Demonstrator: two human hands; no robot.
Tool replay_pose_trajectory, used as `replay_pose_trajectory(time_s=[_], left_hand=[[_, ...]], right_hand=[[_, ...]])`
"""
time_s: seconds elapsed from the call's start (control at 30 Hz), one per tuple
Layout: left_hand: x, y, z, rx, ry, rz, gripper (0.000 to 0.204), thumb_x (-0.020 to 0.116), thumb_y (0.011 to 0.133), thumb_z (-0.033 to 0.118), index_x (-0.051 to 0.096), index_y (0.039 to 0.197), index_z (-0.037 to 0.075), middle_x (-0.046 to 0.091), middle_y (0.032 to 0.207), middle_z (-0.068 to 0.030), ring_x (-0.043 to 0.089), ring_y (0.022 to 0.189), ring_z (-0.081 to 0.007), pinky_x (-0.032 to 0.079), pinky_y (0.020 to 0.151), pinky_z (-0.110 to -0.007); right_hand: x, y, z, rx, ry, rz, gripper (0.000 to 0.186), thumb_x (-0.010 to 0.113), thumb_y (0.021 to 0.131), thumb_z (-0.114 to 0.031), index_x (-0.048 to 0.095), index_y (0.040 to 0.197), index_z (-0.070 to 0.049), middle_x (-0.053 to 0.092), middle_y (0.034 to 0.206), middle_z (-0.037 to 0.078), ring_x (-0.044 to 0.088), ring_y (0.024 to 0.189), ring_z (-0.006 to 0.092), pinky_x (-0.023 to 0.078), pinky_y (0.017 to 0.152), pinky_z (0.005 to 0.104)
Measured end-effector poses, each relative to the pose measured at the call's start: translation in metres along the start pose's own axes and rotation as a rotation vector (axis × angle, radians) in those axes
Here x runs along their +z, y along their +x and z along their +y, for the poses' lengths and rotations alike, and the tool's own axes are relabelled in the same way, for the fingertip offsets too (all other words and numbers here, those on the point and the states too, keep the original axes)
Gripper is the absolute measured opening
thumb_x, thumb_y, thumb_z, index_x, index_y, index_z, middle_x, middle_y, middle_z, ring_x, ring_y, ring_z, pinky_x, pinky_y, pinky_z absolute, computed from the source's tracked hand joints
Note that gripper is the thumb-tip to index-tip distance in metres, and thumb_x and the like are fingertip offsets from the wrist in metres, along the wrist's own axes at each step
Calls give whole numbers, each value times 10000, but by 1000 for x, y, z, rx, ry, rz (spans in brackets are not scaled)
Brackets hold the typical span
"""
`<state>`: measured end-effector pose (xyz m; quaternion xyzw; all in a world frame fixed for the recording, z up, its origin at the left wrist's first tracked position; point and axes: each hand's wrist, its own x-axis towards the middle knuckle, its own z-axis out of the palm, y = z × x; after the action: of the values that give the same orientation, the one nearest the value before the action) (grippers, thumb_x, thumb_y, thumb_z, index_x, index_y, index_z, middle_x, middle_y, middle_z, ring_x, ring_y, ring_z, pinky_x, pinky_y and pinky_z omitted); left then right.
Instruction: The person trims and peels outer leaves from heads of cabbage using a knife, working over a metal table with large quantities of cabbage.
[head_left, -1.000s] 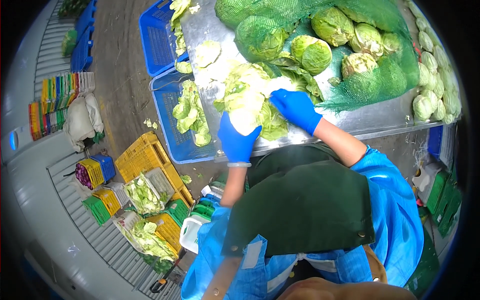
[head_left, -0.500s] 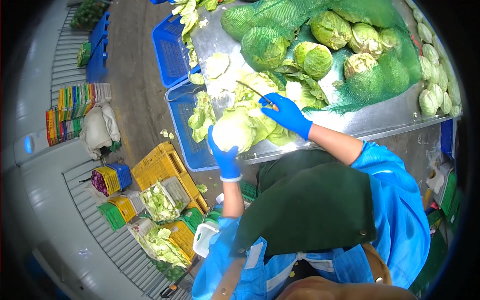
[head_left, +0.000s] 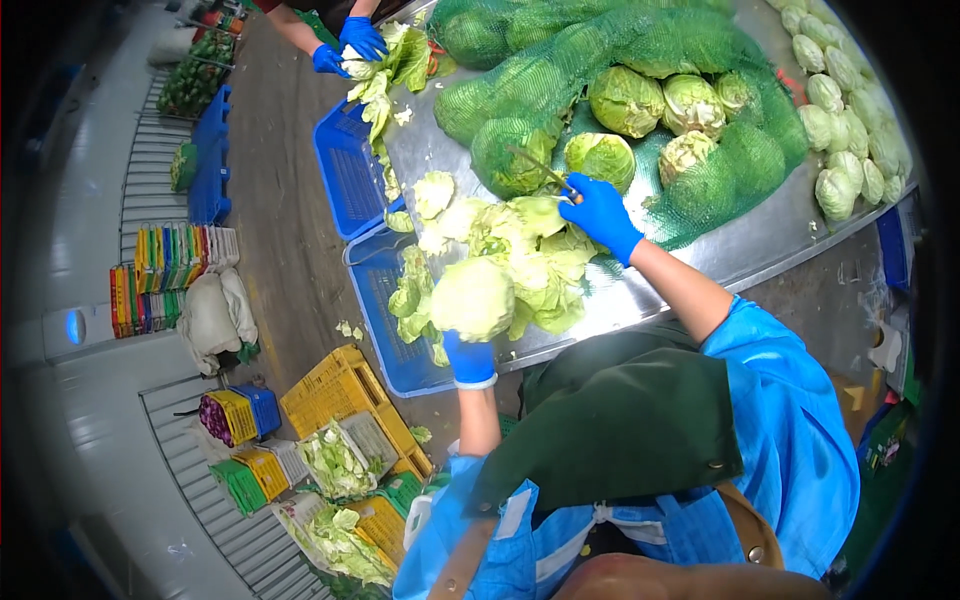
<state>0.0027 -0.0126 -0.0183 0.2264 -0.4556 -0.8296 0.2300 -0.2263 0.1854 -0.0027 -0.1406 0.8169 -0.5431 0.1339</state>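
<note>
My left hand (head_left: pixel 467 355), in a blue glove, holds a pale trimmed cabbage (head_left: pixel 472 296) from below, over the near-left edge of the steel table (head_left: pixel 620 300); its fingers are mostly hidden under it. My right hand (head_left: pixel 600 215), also gloved, is closed on the handle of a knife (head_left: pixel 532 162), blade pointing up and left, beside loose outer leaves (head_left: pixel 535 270). Behind it are green mesh bags (head_left: pixel 735 165) and uncovered cabbage heads (head_left: pixel 625 100).
A co-worker's gloved hands (head_left: pixel 362 38) handle leaves at top left. Blue baskets (head_left: pixel 345 170) line the table's left side; trimmed cabbages (head_left: pixel 840 130) lie in rows at right. Yellow crates (head_left: pixel 335 395) and bundled stacked crates (head_left: pixel 180 260) stand on the floor (head_left: pixel 270 280).
The knife has appeared in my right hand, and the cabbage has turned in my left hand. The view has shifted, bringing the co-worker's hands into sight and lowering the scene in the frame.
</note>
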Motion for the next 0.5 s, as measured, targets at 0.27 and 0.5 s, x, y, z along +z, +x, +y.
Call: replay_pose_trajectory(time_s=[0.27,0.5], left_hand=[[61,-5,23,344,952,-115,588,613,885,207,428,1428,75,500,1427,-141,511,1281,-325,389,1091,-462],[80,-14,45,293,1127,-396,631,701,881,226,399,1411,65,520,1364,-157,543,1223,-289,445,1045,-434]], right_hand=[[21,-42,-73,-413,243,-522,774,835,743,-366,492,1407,-167,561,1327,83,605,1006,198,523,833,347],[11,-33,-52,186,572,-793,517,771,831,-224,566,1266,-34,653,855,34,563,591,70,466,555,236]])
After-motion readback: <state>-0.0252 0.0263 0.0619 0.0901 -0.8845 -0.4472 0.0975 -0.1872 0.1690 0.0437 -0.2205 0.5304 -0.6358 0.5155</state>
